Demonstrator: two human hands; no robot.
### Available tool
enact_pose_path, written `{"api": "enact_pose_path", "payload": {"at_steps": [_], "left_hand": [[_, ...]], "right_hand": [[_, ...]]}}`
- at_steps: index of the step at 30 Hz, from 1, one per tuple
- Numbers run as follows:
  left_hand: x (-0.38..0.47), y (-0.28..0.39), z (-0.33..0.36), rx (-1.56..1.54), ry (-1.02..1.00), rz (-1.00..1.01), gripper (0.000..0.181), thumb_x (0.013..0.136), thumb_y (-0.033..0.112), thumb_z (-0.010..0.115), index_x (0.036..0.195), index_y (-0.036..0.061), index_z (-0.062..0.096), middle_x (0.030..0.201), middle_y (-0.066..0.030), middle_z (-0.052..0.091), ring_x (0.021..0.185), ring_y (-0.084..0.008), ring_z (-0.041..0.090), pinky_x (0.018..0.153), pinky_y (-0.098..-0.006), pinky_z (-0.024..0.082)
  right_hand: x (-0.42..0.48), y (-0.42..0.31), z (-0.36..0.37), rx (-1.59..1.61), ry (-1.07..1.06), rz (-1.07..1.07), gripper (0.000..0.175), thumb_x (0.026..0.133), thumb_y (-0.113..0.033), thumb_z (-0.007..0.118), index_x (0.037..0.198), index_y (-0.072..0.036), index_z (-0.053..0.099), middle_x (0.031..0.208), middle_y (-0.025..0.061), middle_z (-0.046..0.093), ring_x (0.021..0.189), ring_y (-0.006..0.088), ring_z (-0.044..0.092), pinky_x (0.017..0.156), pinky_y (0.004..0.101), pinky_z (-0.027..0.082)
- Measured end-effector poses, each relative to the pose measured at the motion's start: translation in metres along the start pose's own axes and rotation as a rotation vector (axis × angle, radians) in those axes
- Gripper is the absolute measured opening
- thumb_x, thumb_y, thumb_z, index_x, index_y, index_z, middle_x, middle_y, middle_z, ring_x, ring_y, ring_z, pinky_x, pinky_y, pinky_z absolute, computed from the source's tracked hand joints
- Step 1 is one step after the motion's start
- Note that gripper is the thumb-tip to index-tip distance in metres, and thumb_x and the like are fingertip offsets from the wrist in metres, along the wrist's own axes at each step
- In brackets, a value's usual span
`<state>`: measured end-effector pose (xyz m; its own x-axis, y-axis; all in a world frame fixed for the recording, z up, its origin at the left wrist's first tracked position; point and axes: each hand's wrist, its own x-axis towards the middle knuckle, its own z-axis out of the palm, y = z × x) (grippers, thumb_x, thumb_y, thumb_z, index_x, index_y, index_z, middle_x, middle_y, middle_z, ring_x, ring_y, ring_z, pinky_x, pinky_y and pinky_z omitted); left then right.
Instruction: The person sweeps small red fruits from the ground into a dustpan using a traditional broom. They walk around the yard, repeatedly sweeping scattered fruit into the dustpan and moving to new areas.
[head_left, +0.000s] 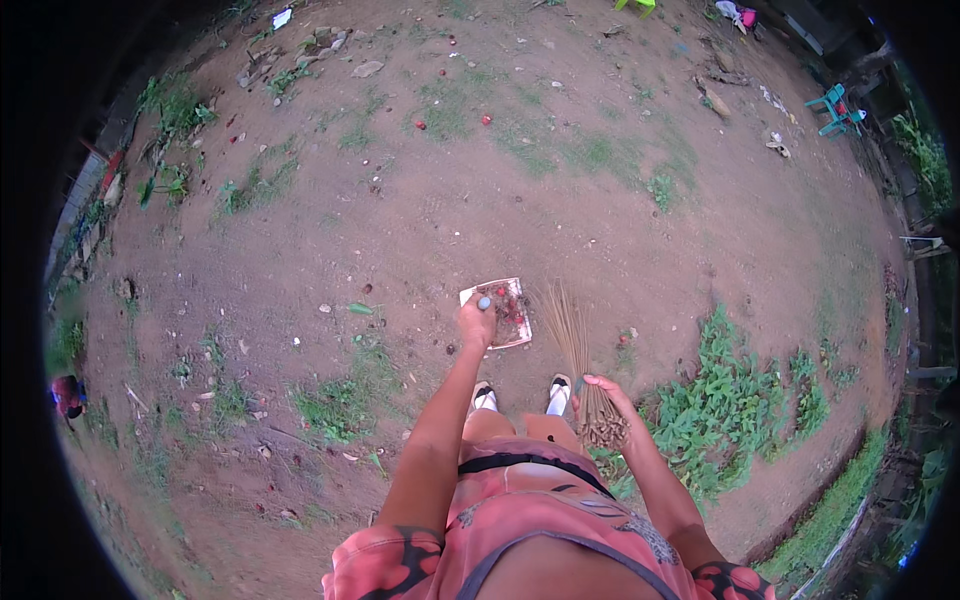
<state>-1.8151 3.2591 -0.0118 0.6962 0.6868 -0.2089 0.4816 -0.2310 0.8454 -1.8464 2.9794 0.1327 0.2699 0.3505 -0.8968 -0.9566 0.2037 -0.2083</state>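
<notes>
My left hand is closed around the upright handle of a dustpan, seen end-on. Below it, the dustpan's light-coloured tray holds brown debris and several red bits. In my right hand is a stick broom, gripped near its bound part. The thick cut ends of its sticks point back towards my body, and the thin tips fan out forward, just right of the dustpan. Both feet, in flip-flops, stand behind the dustpan.
Bare soil carries scattered red bits, stones and grass tufts. Leafy plants grow at the right. Several stones lie far ahead on the left. A teal plastic chair stands at the far right. A person appears at the left edge.
</notes>
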Motion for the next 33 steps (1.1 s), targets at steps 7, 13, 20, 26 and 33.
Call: {"api": "enact_pose_path", "payload": {"at_steps": [7, 13, 20, 26, 33], "left_hand": [[0.008, -0.014, -0.025, -0.091, 0.105, -0.046, 0.023, 0.08, 0.022, 0.06, 0.072, 0.0, 0.059, 0.065, -0.0163, 0.057, 0.062, -0.0258, 0.056, 0.057, -0.0387, 0.044], [-0.008, -0.005, -0.02, -0.055, 0.178, -0.126, 0.023, 0.079, 0.022, 0.06, 0.075, 0.0, 0.061, 0.069, -0.0205, 0.06, 0.065, -0.0334, 0.062, 0.059, -0.0419, 0.045], [-0.017, -0.009, 0.006, -0.094, 0.247, -0.103, 0.028, 0.078, 0.024, 0.062, 0.069, -0.0026, 0.059, 0.06, -0.0196, 0.058, 0.055, -0.0289, 0.058, 0.055, -0.041, 0.044], [-0.016, -0.001, -0.005, -0.129, 0.204, -0.087, 0.028, 0.077, 0.021, 0.063, 0.063, -0.0026, 0.057, 0.054, -0.0078, 0.054, 0.052, -0.0164, 0.052, 0.051, -0.0369, 0.041], [0.015, -0.017, -0.025, -0.35, 0.047, 0.016, 0.028, 0.077, 0.01, 0.061, 0.058, 0.0053, 0.041, 0.056, 0.0035, 0.038, 0.054, -0.0085, 0.034, 0.048, -0.0313, 0.031]], "right_hand": [[-0.081, -0.035, -0.026, 0.147, -0.211, 0.154, 0.029, 0.086, -0.028, 0.052, 0.096, -0.002, 0.048, 0.081, 0.0179, 0.058, 0.063, 0.0232, 0.056, 0.062, 0.0362, 0.05], [-0.032, -0.079, -0.072, -0.279, 0.023, -0.223, 0.029, 0.079, -0.032, 0.06, 0.09, -0.007, 0.049, 0.075, 0.0129, 0.058, 0.06, 0.0237, 0.06, 0.053, 0.0379, 0.051], [-0.001, -0.074, -0.077, -0.399, -0.086, -0.076, 0.029, 0.076, -0.026, 0.065, 0.093, -0.009, 0.048, 0.068, 0.0102, 0.059, 0.056, 0.0237, 0.062, 0.05, 0.0362, 0.052], [-0.078, -0.079, -0.136, 0.234, -0.392, 0.277, 0.029, 0.086, -0.026, 0.051, 0.098, 0.0, 0.049, 0.087, 0.0202, 0.057, 0.069, 0.0244, 0.056, 0.062, 0.0342, 0.052], [-0.062, -0.033, -0.184, 0.171, 0.119, -0.352, 0.033, 0.079, -0.034, 0.058, 0.088, -0.003, 0.054, 0.072, 0.0141, 0.06, 0.059, 0.0251, 0.06, 0.056, 0.0365, 0.053]]}}
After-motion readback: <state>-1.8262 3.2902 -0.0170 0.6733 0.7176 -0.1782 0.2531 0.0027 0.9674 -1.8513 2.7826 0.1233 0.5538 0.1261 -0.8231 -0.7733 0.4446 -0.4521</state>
